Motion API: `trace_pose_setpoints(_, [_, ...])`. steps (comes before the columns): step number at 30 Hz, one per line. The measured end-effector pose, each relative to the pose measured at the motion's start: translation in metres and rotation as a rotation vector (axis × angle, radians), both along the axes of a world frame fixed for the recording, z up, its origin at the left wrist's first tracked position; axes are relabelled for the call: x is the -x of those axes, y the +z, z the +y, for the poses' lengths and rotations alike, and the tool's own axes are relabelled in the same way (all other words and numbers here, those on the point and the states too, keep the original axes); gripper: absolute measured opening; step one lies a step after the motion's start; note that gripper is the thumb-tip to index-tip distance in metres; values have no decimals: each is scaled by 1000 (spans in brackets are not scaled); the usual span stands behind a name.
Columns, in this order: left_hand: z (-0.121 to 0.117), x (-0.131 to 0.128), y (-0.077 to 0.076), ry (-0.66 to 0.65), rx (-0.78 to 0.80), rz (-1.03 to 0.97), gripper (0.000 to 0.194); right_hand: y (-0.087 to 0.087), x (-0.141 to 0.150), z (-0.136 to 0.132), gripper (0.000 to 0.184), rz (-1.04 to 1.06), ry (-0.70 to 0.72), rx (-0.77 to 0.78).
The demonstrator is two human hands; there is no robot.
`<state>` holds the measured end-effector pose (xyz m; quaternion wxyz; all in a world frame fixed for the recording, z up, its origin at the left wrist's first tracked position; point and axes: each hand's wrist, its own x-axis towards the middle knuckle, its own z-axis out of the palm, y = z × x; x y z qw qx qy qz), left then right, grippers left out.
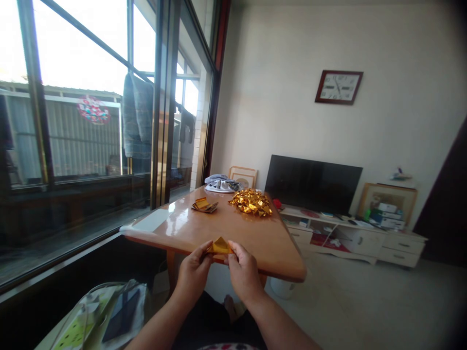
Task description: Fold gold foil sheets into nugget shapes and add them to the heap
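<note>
Between my two hands I hold a small piece of folded gold foil paper point(220, 245), its peak pointing up, just above the near edge of the wooden table point(204, 231). My left hand point(195, 270) pinches its left end. At the right end, the thumb and fingers of my right hand point(243, 270) are closed on it. Farther off on the tabletop lies a stack of gold paper sheets point(205, 205). To the right of that stack is a heap of folded gold paper pieces point(252, 202).
Folded cloth point(222, 183) lies at the table's far end. Beyond the table, a television point(314, 185) stands on a low white cabinet point(365, 243). A glass window wall point(91, 146) runs along the left. At lower left are a tablet-like dark panel point(122, 313) and cables.
</note>
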<state>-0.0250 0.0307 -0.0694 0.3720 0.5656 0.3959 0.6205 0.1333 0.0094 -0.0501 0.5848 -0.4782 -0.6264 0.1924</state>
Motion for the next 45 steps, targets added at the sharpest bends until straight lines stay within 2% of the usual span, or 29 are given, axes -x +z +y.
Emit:
trace_pose_setpoints(4, [1, 1, -2, -20, -9, 18, 47, -1, -2, 0, 41, -17, 23, -6])
trace_pose_setpoints(12, [-2, 1, 1, 32, -40, 102, 41, -3, -3, 2, 43, -10, 55, 42])
trace_pose_setpoints(17, [-4, 0, 8, 27, 12, 69, 46, 0, -2, -2, 42, -14, 34, 4])
trace_pose_setpoints(22, [-9, 0, 12, 28, 53, 70, 49, 5, -1, -5, 36, -59, 43, 29])
trace_pose_setpoints(32, [-12, 2, 16, 43, 75, 72, 49, 8, -1, -11, 40, -152, 41, -2])
trace_pose_setpoints(39, [-5, 3, 9, 61, 88, 97, 49, 12, -3, -13, 32, -177, -13, 30])
trace_pose_setpoints(45, [2, 6, 0, 36, 84, 136, 51, 13, -2, -15, 36, -263, -7, 16])
